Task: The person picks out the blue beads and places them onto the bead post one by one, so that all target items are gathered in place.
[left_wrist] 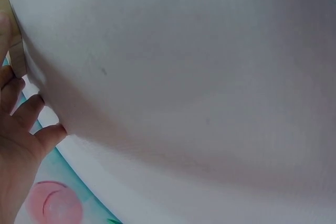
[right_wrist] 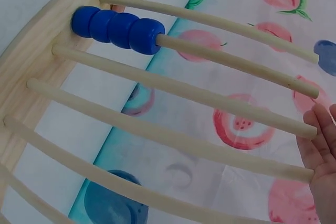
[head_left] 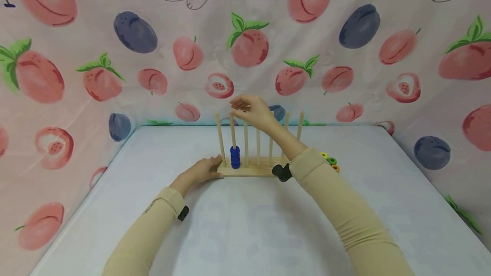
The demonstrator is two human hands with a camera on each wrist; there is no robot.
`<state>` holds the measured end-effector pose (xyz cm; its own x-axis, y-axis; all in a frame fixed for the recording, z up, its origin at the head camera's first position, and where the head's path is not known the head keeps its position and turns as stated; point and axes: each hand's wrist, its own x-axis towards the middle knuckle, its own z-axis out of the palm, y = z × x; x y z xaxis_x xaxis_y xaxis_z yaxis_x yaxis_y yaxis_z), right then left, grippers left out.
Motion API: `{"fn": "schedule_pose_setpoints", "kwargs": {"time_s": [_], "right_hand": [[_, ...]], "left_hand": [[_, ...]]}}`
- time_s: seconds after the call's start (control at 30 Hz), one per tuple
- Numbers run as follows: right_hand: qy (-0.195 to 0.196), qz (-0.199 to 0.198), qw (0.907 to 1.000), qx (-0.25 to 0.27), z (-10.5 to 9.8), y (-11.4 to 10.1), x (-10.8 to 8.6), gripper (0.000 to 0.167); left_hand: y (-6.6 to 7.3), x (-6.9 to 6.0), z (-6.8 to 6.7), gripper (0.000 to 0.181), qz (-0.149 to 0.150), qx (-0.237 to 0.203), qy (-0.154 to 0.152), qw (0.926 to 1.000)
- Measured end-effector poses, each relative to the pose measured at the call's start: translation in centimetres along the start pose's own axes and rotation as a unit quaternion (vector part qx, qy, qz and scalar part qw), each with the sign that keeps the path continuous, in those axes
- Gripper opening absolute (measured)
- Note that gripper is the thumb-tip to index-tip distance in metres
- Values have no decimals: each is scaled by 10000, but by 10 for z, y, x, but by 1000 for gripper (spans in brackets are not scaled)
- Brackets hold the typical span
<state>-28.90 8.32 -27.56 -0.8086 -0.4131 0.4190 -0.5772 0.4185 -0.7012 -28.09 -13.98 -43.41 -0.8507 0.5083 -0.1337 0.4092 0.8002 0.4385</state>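
A wooden peg rack (head_left: pixel 249 171) stands on the table, with a row of several upright pegs. Blue beads (head_left: pixel 235 157) are stacked at the foot of the second peg from the left; the right wrist view shows these blue beads (right_wrist: pixel 118 29) closely packed. My left hand (head_left: pixel 200 170) holds the left end of the rack's base, thumb in front and fingers behind. In the left wrist view, some fingers of the left hand (left_wrist: pixel 21 135) touch the tabletop. My right hand (head_left: pixel 254 112) is raised by the peg tops, fingers loosely bent, with nothing visible in them.
Beyond the rack's right end lie a yellow bead (head_left: pixel 324 155), a green bead (head_left: pixel 331 161) and an orange bead (head_left: pixel 335 168), partly behind the right forearm. A fruit-printed cloth (head_left: pixel 245 76) rises behind the white tabletop (head_left: pixel 238 225) and along its sides.
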Motion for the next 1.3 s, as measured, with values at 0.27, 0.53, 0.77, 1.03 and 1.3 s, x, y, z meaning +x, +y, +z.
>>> {"fn": "schedule_pose_setpoints", "kwargs": {"time_s": [0.27,0.53,0.77,1.03,1.3], "right_hand": [[79,-101,9993,364,-2,-3,-4,28],[173,-257,9976,623,0,-4,-14,33],[275,-441,9953,821,0,-5,-22,34],[348,-558,9943,836,-2,-10,-31,36],[202,-748,9940,768,-9,-14,-39,38]], "left_hand": [[0,1,1,72,-170,-67,-79,9998],[1,2,-2,72,-227,21,-84,9997],[2,1,-1,72,-285,-59,-111,9995],[2,1,1,71,-130,-86,-55,9999],[4,2,-3,71,-33,136,46,9999]]}}
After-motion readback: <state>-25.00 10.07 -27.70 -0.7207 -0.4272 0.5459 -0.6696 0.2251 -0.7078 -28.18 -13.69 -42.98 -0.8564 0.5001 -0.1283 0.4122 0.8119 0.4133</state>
